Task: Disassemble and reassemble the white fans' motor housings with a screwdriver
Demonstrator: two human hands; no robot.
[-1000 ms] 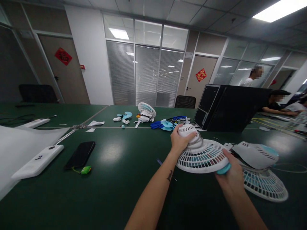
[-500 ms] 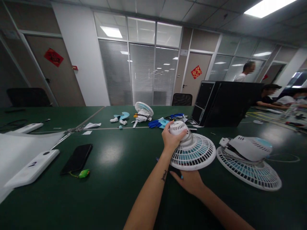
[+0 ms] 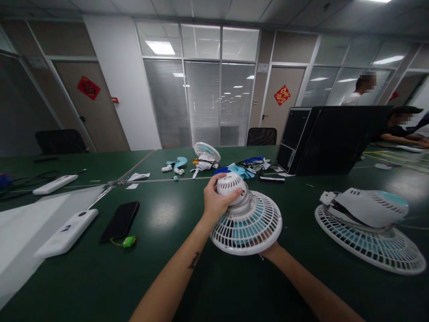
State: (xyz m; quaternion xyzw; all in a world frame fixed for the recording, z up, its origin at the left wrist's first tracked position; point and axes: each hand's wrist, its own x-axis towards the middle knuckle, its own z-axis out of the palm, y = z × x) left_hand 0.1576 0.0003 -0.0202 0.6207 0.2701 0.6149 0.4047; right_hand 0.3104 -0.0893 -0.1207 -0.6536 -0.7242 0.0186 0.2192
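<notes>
The fan head [image 3: 248, 220], motor housing [image 3: 230, 184] uppermost, lies over the green table [image 3: 177, 279] between the left hand [image 3: 214, 200], clasping the housing, and the right hand [image 3: 271, 251], beneath the grille [image 3: 246, 239]. The latter's hold is too hidden to tell.

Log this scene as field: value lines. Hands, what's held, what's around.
left hand: fingers around the motor housing of a white fan
right hand: mostly hidden under the grille; grip unclear
held fan pose: housing up, grille down
robot-free right side: second fan, grille down on the green table
left side: black phone, green charm
back: third fan, blue fan blade, black computer case
</notes>
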